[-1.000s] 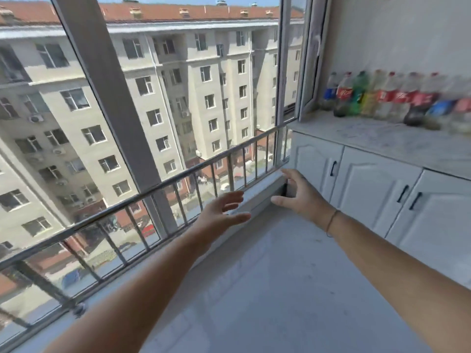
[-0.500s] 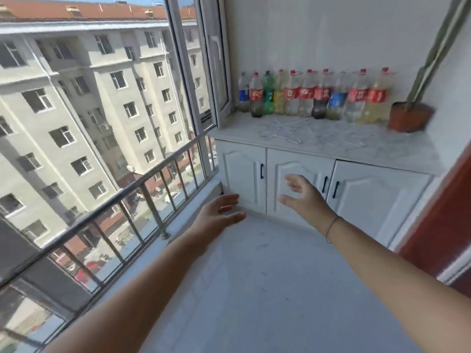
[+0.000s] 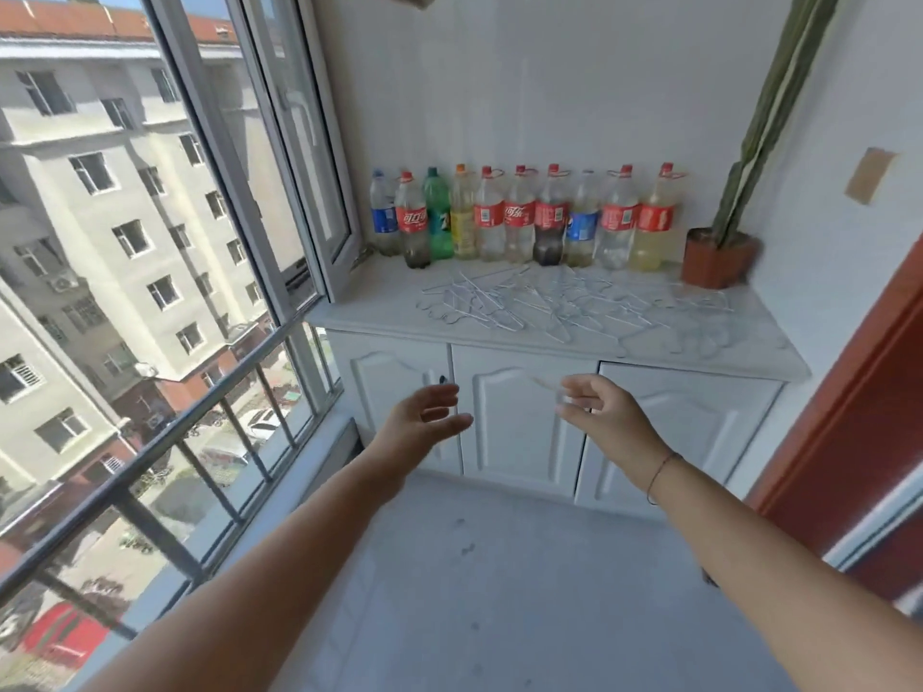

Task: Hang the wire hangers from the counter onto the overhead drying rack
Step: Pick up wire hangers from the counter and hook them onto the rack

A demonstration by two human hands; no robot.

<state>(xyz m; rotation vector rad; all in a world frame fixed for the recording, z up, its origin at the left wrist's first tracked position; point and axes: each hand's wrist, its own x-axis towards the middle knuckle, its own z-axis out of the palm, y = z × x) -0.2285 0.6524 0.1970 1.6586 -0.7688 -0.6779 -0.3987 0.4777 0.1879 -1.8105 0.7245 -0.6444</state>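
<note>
Silver wire hangers [image 3: 539,307] lie flat in a loose, overlapping scatter on the pale marbled counter [image 3: 369,312], spread across the middle of the frame from near the window side toward the right. They are thin and bare, hooks and triangles tangled over one another, and they fade into the marble so I cannot count them.

My left hand [image 3: 424,417] hangs in the lower middle of the frame, palm turned inward, fingers straight and slightly spread, with nothing in it. My right hand [image 3: 604,417] is level with it, just right of centre, fingers loosely bent and a little blurred, also with nothing in it. A thin band circles that wrist. Both hands sit in front of the white cupboard doors [image 3: 519,442], below the counter's front edge and apart from the hangers, which lie above them in the frame.

Behind the hangers a row of plastic bottles [image 3: 519,217] stands against the wall, with a red-brown pot [image 3: 719,257] of cactus at its right end. A window and grey railing [image 3: 200,417] fill the left of the frame.
</note>
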